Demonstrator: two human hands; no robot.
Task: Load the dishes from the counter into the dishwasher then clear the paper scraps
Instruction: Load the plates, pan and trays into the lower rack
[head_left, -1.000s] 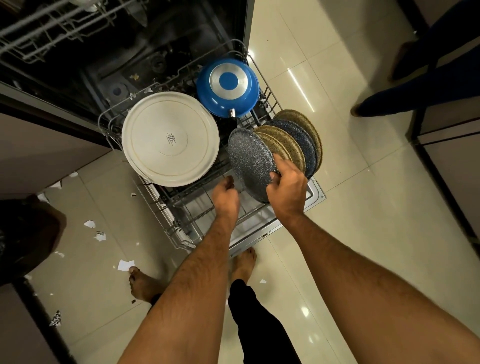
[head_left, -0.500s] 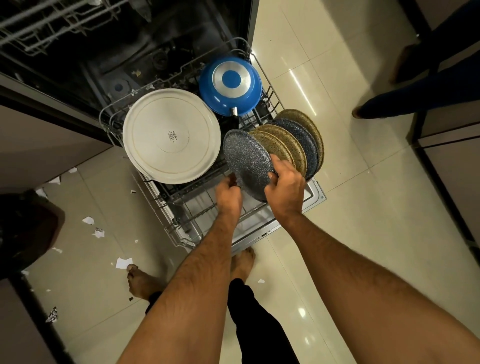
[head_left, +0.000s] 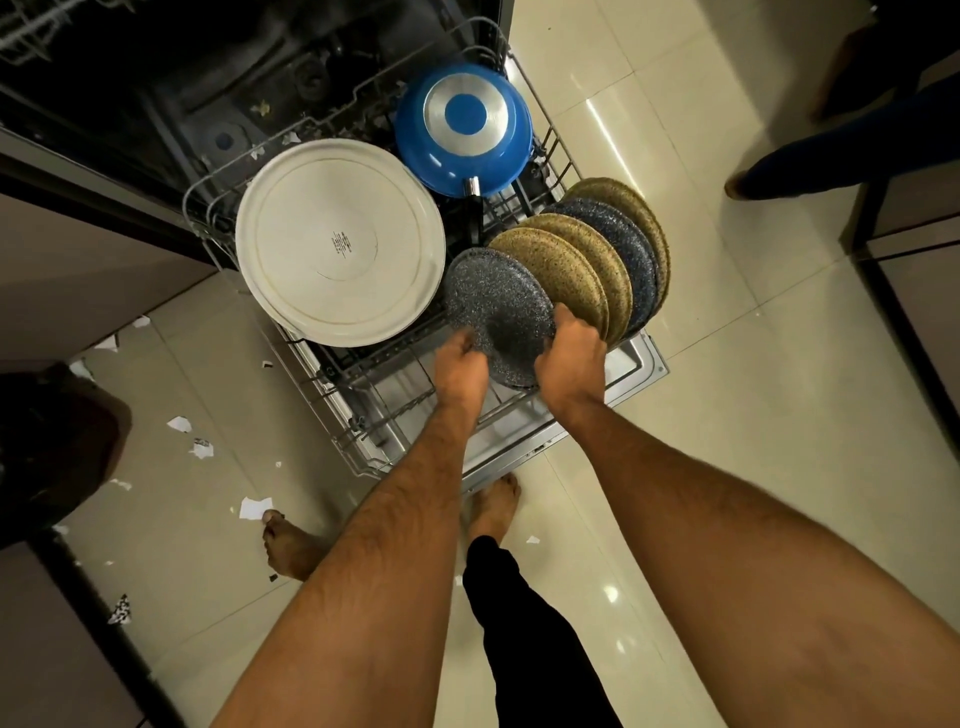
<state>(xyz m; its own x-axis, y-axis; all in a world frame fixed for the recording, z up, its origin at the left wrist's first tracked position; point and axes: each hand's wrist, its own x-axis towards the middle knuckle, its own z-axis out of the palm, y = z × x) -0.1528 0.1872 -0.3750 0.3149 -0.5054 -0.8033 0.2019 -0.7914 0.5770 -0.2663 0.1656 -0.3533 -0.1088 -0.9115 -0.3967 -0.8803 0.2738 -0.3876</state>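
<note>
In the pulled-out dishwasher rack (head_left: 358, 415), left hand (head_left: 460, 364) and right hand (head_left: 571, 358) grip a grey speckled plate (head_left: 493, 306) upright, fingers curled on its edges, beside the racked plates (head_left: 597, 260); paper scraps (head_left: 254, 506) lie on the floor.

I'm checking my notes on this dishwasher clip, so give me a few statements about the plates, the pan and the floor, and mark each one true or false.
1. Both hands hold the grey speckled plate: the left hand at its left edge, the right hand at its right. True.
2. The blue pan sits right side up. False: it lies bottom up in the lower rack.
3. Paper scraps lie on the floor. True.
4. The large white plate is right of the speckled plates. False: it is on their left.
</note>
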